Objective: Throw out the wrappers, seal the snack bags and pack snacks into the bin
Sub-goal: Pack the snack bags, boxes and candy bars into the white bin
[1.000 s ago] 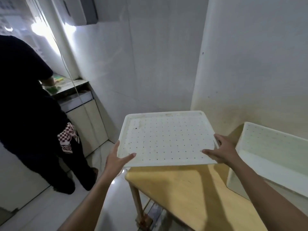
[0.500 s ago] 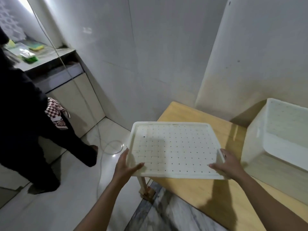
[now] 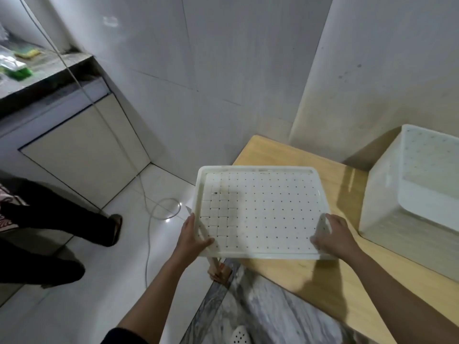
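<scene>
Perforated tray [image 3: 263,209], left hand [image 3: 192,235], right hand [image 3: 334,235] gripping opposite edges

Left hand [image 3: 192,238]: only thumb and back show, fingers hidden under perforated white tray [image 3: 260,212]. Right hand [image 3: 334,238]: fingertips at tray rim smeared by blur. Tray covers near-left corner of wooden table [image 3: 285,155]. White perforated bin [image 3: 387,194] cut by right edge. Second person [image 3: 62,219]: only dark legs and one shoe in frame. Green and yellow items [image 3: 19,70] on counter [image 3: 57,68] blurred, kind unclear. White holed object [image 3: 238,336] cut by bottom edge, not identifiable.
</scene>
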A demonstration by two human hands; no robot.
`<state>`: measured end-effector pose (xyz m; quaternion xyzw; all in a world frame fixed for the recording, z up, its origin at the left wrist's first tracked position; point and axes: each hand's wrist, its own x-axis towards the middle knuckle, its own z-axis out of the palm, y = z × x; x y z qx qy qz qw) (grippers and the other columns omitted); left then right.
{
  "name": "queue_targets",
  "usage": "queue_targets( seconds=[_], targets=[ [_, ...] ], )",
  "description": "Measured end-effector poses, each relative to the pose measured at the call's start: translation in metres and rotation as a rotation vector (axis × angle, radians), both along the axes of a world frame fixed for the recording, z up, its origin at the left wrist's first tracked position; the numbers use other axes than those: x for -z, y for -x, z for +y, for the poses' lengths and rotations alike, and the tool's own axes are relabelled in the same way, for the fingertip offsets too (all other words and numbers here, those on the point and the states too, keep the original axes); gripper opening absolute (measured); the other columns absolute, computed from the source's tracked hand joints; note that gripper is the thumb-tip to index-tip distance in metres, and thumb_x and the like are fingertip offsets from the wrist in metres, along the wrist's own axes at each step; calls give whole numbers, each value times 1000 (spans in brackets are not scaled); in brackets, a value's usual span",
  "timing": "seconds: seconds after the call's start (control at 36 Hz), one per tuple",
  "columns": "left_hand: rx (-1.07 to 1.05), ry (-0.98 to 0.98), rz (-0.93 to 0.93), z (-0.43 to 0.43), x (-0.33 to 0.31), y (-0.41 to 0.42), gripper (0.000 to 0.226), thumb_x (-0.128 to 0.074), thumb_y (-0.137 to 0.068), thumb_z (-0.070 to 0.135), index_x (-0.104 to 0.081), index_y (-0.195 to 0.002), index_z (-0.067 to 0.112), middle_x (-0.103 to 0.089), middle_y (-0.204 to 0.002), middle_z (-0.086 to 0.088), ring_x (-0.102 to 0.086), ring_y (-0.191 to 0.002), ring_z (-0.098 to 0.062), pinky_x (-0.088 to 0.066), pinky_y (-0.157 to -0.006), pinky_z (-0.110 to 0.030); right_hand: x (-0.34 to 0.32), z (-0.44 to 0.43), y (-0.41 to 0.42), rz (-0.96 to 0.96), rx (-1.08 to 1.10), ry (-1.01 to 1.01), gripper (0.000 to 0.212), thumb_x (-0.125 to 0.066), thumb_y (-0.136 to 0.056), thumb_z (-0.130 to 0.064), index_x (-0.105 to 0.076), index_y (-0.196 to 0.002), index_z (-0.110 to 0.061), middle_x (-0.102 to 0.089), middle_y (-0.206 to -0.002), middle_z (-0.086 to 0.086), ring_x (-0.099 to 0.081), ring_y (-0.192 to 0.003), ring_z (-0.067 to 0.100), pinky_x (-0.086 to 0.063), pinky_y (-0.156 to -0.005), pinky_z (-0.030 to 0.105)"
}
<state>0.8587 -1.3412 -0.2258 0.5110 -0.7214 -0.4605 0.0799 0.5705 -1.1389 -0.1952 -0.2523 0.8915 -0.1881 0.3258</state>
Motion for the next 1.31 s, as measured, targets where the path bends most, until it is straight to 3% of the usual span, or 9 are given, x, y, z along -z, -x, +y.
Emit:
queue_targets(
  seconds=[0.17,0.36,0.58,0.78,0.92,1.0,1.11,1.31],
  targets=[
    [78,189,-153,0,-47,17,70,-65,-84,26,-30,-142,9,-28,-148,-10,-27,-136,-28,-32,-111,-45,-33,-5,5,43,-84,-18,64,-64,-83,-14,-35,-139,-7,-22,-149,14,-30,-134,29,-33,-104,33],
    [184,468,-178,4,-122,59,60,-47,-94,39,-28,-143,10,-28,-151,-6,-25,-139,-23,-26,-112,-38,-116,-3,15,122,-311,50,59,-63,-86,-23,-37,-139,-15,-40,-143,8,-45,-126,23,-40,-93,28],
    [393,686,-101,61,-200,139,59,-44,-95,39,-29,-142,7,-30,-150,-9,-22,-140,-23,-21,-114,-36,-197,80,41,278,-256,214,49,-63,-84,-25,-49,-131,-18,-51,-133,3,-51,-117,19,-40,-89,25],
    [618,772,-16,179,-233,224,57,-42,-96,39,-28,-144,10,-29,-151,-8,-22,-140,-21,-23,-112,-35,-220,224,74,340,-59,246,45,-62,-87,-22,-50,-130,-16,-52,-133,3,-49,-121,18,-40,-100,27],
    [816,776,52,285,-232,288,58,-42,-96,40,-28,-144,12,-28,-152,-6,-21,-141,-19,-23,-112,-34,-216,352,93,385,135,192,44,-62,-87,-23,-51,-129,-14,-53,-131,3,-50,-118,18,-40,-96,25],
    [938,750,100,353,-224,323,57,-42,-96,40,-26,-144,13,-25,-153,-4,-16,-143,-18,-19,-113,-33,-212,430,94,399,267,149,39,-63,-87,-26,-55,-123,-12,-57,-127,3,-54,-108,17,-45,-79,21],
    [1098,741,169,444,-216,367,58,-44,-95,40,-27,-144,14,-26,-153,-2,-16,-144,-17,-19,-114,-31,-205,533,88,408,450,77,29,-63,-83,-26,-61,-109,-13,-63,-115,7,-57,-109,23,-44,-84,28],
    [1305,627,300,588,-204,418,49,-55,-90,34,-46,-132,10,-48,-136,-8,-44,-127,-26,-35,-102,-32,-188,674,68,338,697,34,41,-62,-86,-20,-53,-125,-13,-55,-129,7,-53,-115,21,-43,-92,27]
  ],
)
